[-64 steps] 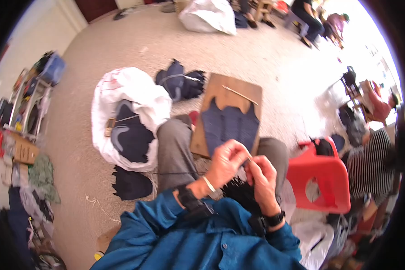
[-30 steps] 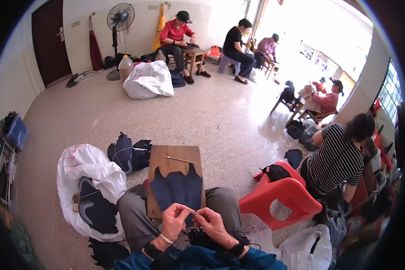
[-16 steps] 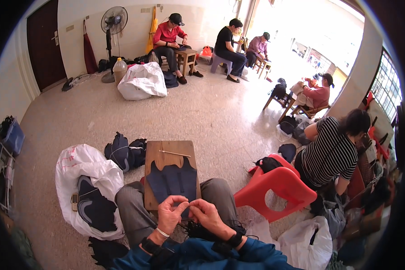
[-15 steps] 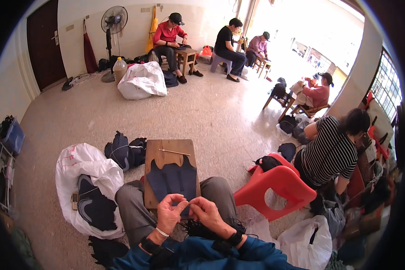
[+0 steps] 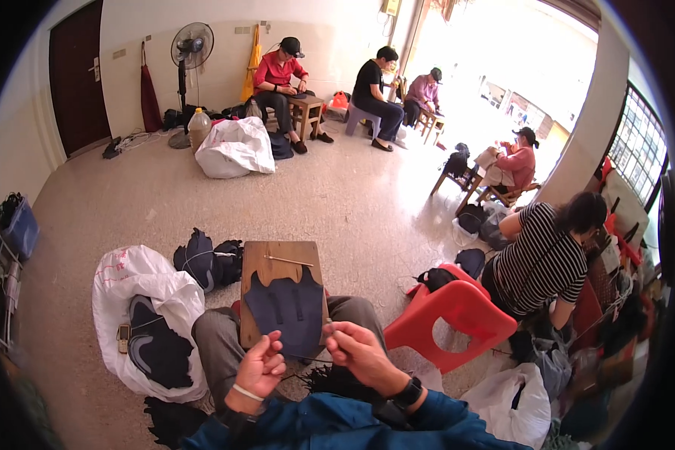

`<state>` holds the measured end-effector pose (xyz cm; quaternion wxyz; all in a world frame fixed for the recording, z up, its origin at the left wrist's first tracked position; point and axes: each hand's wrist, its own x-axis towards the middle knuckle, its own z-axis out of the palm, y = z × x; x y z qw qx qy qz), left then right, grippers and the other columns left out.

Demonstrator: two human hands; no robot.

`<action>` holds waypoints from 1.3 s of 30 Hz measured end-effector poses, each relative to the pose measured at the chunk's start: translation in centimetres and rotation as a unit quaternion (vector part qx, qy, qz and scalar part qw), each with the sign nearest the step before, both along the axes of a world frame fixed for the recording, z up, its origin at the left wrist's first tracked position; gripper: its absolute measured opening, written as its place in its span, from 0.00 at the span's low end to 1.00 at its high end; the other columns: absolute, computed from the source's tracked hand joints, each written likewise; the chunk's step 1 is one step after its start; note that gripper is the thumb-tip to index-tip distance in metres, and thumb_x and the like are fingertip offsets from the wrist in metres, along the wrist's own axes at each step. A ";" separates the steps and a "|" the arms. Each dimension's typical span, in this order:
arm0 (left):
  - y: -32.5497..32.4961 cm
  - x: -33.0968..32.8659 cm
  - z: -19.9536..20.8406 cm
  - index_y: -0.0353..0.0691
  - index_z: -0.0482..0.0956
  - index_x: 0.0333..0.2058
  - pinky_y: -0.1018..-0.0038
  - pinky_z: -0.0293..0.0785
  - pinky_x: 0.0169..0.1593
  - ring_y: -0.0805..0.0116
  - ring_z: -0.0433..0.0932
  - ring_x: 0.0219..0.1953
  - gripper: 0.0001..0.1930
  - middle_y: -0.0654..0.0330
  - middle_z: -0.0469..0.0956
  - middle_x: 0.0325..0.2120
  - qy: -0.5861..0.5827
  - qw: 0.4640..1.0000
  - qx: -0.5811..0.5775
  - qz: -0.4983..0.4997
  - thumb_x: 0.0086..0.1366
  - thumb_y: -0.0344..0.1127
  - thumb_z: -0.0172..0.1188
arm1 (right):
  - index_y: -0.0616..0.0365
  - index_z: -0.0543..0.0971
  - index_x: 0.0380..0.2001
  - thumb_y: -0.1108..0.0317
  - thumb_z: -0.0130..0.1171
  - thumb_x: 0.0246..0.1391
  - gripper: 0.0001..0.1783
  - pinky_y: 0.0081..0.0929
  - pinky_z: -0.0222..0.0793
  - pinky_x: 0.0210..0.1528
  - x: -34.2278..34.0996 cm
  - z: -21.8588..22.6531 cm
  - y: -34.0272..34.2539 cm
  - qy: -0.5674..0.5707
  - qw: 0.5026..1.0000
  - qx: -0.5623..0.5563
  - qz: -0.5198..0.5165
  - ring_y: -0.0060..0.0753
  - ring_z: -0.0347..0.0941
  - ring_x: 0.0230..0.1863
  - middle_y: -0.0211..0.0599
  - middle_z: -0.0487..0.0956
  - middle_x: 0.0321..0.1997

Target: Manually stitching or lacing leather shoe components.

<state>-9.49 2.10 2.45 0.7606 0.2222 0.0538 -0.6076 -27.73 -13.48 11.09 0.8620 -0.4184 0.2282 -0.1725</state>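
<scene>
A dark navy cut fabric piece (image 5: 281,304) with two narrow slits or strips lies flat on a wooden board (image 5: 258,255) between my knees. Across the board's far end rests a thin pale stick-like tool (image 5: 289,260). My left hand (image 5: 259,369) is closed, thumb against curled fingers, at the cloth's near left corner. My right hand (image 5: 360,356) pinches something small at the near right corner. A thin dark line, perhaps thread, seems to run between the hands. What either hand holds is too small to name. Black strands (image 5: 337,384) lie in my lap.
On my left stand a white sack (image 5: 116,330) with dark pieces and a phone (image 5: 124,337), and a tied dark bundle (image 5: 199,259). A red plastic chair (image 5: 405,330) and a person in stripes (image 5: 536,259) are at right. Other people sit working farther back.
My hands were together at the cloth's near edge; now they are apart, the left lower and leftward, the right slightly rightward. The view has shifted a little.
</scene>
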 end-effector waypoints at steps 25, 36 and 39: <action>-8.2 -2.4 3.2 0.31 0.83 0.32 0.77 0.73 0.32 0.76 0.78 0.25 0.19 0.59 0.82 0.21 -0.521 0.832 0.065 -0.180 0.75 0.42 0.53 | 0.61 0.80 0.46 0.59 0.55 0.70 0.15 0.14 0.67 0.33 5.1 -4.2 -6.1 0.064 0.970 -0.233 -0.003 0.15 0.72 0.34 0.27 0.80 0.35; -7.8 -4.5 -1.0 0.34 0.78 0.34 0.76 0.73 0.30 0.75 0.76 0.24 0.12 0.64 0.77 0.24 -0.591 0.768 0.021 -0.245 0.74 0.35 0.52 | 0.68 0.82 0.41 0.66 0.62 0.62 0.13 0.20 0.72 0.35 5.8 -5.9 -4.7 0.132 0.944 -0.263 0.151 0.18 0.75 0.34 0.32 0.81 0.30; -7.0 -4.5 -1.0 0.34 0.80 0.32 0.72 0.74 0.30 0.71 0.78 0.24 0.15 0.60 0.78 0.21 -0.593 0.751 0.048 -0.287 0.74 0.38 0.52 | 0.64 0.81 0.44 0.68 0.61 0.65 0.11 0.17 0.71 0.34 5.1 -6.1 -5.2 0.138 0.971 -0.167 0.098 0.16 0.73 0.32 0.28 0.79 0.31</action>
